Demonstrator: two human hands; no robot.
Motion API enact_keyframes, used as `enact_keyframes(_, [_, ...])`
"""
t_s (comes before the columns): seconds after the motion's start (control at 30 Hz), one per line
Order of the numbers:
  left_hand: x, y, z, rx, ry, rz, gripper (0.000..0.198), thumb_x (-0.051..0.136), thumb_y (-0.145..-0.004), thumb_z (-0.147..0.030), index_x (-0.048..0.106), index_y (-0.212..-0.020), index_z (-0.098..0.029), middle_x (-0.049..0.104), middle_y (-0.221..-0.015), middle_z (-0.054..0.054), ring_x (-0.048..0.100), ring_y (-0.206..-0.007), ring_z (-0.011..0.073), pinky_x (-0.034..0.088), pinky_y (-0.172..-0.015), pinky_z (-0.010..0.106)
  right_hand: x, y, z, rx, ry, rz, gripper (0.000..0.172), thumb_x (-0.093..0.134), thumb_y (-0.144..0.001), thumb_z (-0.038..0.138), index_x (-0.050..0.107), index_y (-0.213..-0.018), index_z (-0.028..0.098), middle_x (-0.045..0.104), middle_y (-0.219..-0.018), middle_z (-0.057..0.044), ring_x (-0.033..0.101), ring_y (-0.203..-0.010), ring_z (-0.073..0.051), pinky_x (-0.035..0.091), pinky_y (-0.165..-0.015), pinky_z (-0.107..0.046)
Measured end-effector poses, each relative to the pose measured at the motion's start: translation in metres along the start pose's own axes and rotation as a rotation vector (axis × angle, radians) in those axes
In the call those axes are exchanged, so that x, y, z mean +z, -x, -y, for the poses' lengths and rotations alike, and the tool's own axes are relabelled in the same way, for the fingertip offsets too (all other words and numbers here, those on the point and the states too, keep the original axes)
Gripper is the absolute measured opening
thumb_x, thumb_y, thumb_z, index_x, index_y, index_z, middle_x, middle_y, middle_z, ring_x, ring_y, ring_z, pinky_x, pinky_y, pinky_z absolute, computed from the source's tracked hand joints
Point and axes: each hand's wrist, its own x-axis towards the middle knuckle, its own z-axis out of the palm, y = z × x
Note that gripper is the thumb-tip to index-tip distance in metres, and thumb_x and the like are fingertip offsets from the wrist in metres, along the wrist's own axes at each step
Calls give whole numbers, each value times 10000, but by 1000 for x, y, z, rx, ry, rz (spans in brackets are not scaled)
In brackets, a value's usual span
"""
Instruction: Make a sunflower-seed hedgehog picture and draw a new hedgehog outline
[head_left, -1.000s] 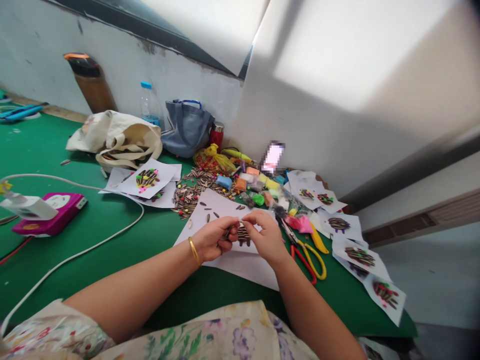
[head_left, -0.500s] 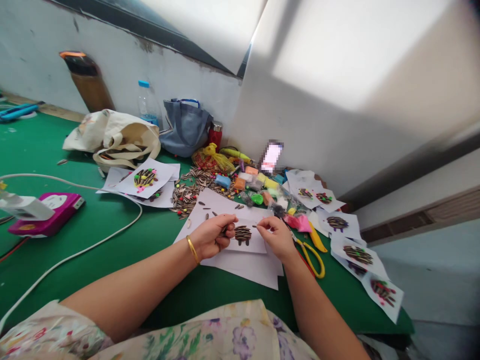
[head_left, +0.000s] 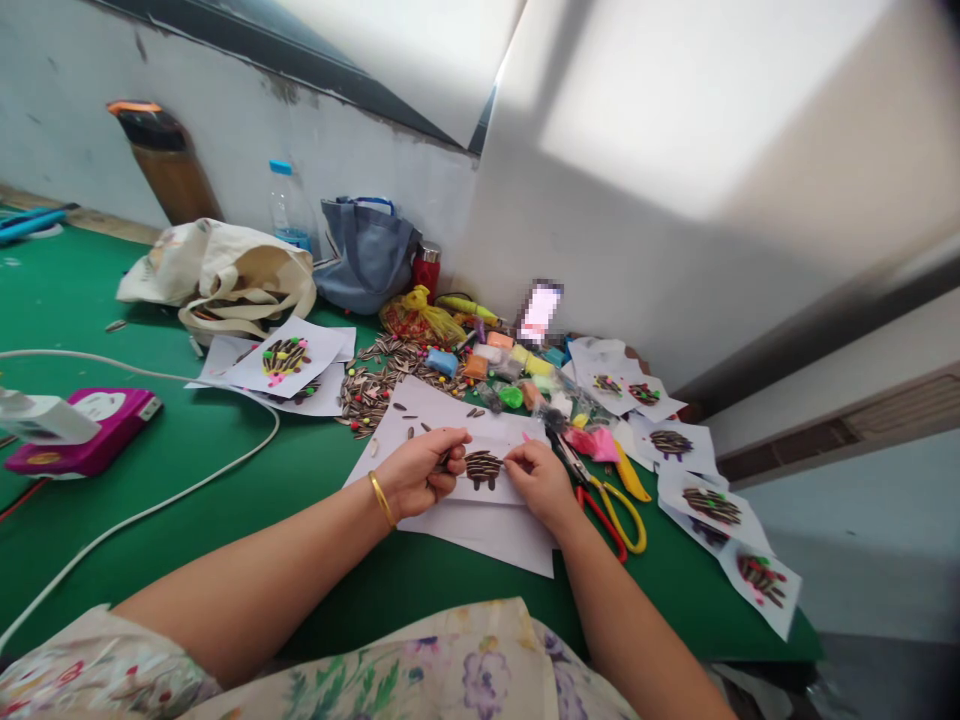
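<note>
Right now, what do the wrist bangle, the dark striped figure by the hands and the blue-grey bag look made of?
Bangle: likely metal, shiny gold-coloured, with bright highlights. Figure: apparently dull sunflower seeds, their slim dark shapes matching the loose pile; any base beneath is unclear. Bag: probably fabric, matte, with soft creases.

Seed figure (head_left: 483,468) laid flat on white paper (head_left: 442,408): rounded body built of dark, pale-striped seeds, set side by side in near-level rows. Two short dark seeds (head_left: 492,484) pointed downward, placed at its underside. Small piece (head_left: 505,461) pinched at figure's right edge, mostly covered, kind not discernible. Several loose dark seeds (head_left: 410,433) scattered over paper's upper left, well apart from figure, left unjoined.
</note>
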Motion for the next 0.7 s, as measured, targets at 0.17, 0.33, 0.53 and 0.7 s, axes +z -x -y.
enact_keyframes(0.17, [0, 1, 0, -1, -1, -5, 109, 645, -826, -205, 563, -828, -134, 436, -630, -39, 400, -446, 29, 199, -315, 92, 2, 0, 3, -13, 31, 9, 113, 578, -804, 223, 671, -746, 197, 606, -744, -24, 557, -736, -176, 442, -700, -304])
enact_keyframes(0.33, [1, 1, 0, -3, 5, -6, 104, 640, -829, -198, 560, -828, -132, 435, -631, -40, 405, -453, 29, 195, -317, 89, 0, 0, 9, -53, 95, 32, 120, 570, -813, 205, 669, -746, 200, 602, -741, -23, 558, -767, -183, 435, -733, -312])
enact_keyframes(0.53, [1, 1, 0, 12, 5, -3, 117, 656, -821, -204, 560, -830, -139, 433, -634, -43, 412, -460, 30, 196, -316, 88, -2, -1, 14, -97, 186, 32, 121, 577, -823, 179, 679, -762, 202, 630, -783, -35, 565, -814, -193, 433, -797, -329])
enact_keyframes(0.7, [0, 1, 1, 12, 7, 0, 117, 659, -815, -198, 562, -829, -134, 436, -636, -42, 423, -466, 31, 199, -315, 87, -2, -1, 15, -113, 221, 44, 117, 582, -826, 184, 684, -772, 204, 631, -787, -39, 568, -823, -200, 433, -797, -334])
